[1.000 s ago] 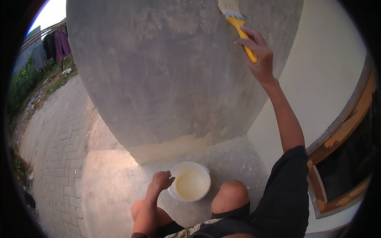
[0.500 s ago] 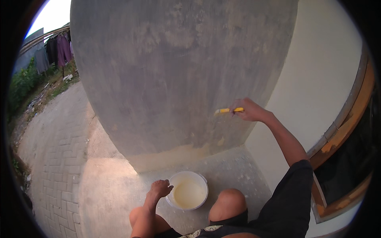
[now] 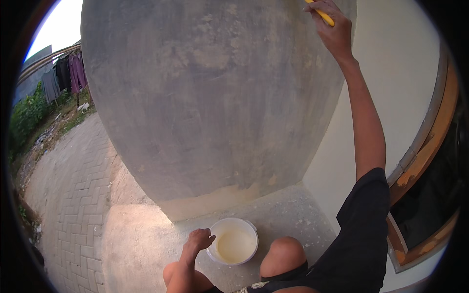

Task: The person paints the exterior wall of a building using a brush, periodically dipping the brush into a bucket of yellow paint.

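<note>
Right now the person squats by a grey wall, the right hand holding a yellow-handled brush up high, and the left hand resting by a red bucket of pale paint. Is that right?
Not quite: the bucket is white, not red, as the head view shows. The rest holds: the right hand holds the yellow-handled brush up high against the grey wall, and the left hand rests by the bucket's rim.

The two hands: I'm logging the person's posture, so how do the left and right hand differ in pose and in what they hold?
The right hand is raised high at the grey wall, gripping a yellow handle; the left hand hangs low beside the white bucket, holding nothing. The right arm is stretched; the left is bent over the knee. Both are bare.
</note>
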The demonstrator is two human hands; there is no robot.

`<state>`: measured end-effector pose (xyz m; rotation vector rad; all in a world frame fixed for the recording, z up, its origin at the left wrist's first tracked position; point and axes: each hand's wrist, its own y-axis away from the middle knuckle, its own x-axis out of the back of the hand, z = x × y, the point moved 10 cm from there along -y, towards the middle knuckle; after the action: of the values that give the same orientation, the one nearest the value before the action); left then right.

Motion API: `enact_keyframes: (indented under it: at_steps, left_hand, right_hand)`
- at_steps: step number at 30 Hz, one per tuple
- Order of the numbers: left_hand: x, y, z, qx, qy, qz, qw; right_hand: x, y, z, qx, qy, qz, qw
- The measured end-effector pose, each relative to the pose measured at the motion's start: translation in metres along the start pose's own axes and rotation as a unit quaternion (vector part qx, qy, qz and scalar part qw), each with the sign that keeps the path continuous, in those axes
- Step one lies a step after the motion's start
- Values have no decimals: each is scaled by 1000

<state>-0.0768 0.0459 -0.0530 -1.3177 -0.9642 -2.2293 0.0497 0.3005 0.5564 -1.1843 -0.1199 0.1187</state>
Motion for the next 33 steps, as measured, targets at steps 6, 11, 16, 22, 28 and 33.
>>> enact_keyframes:
  at_steps: [6, 11, 16, 22, 28, 33]
  left_hand:
    - [8, 11, 4, -17, 9, 22, 1000]
    - [0, 8, -4, -15, 11, 18, 1000]
    - [-12, -8, -12, -20, 17, 13, 1000]
    - [-33, -42, -33, 1, 5, -21, 1000]
    - [-30, -46, -30, -11, 16, -33, 999]
    - [-30, -40, -40, -12, 33, 10, 999]
  right_hand:
    - [-39, 202, -56, -56, -13, -247, 967]
    - [-21, 322, -118, -126, -164, -482, 851]
    - [-59, 268, -78, -295, -238, -635, 673]
    - [-79, 75, 19, -262, -151, -545, 782]
    - [-7, -128, 53, -167, -45, -204, 964]
    - [-19, -120, 48, -166, 7, -2, 986]
